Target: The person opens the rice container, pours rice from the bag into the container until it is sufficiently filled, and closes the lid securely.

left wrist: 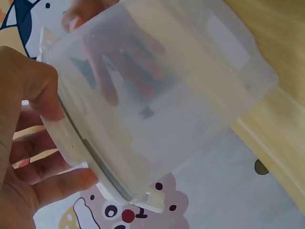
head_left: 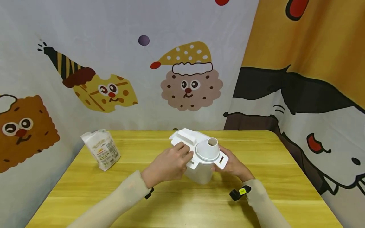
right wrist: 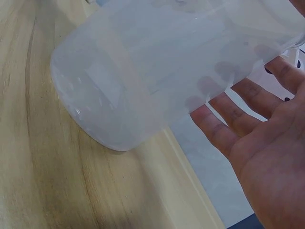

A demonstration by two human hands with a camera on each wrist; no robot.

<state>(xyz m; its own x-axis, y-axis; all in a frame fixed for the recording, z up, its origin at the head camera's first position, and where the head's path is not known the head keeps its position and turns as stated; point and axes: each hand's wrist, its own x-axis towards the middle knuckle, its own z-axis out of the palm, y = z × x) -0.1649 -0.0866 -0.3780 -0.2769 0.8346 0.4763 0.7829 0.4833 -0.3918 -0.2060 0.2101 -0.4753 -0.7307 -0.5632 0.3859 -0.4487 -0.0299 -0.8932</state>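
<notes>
A yellow wooden table [head_left: 159, 202] stands before cartoon curtains. Both hands hold a white lidded container [head_left: 199, 155] tilted above it: the left hand [head_left: 168, 164] grips the lid edge, the right hand [head_left: 233, 166] cups its side with straight fingers. The lid looks on, and a bag [head_left: 101, 149] stands unopened to the left, well apart.

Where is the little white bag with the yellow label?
In the head view, the small white bag stands on the left of the yellow wooden table, near the wall, left of the left hand.
</notes>
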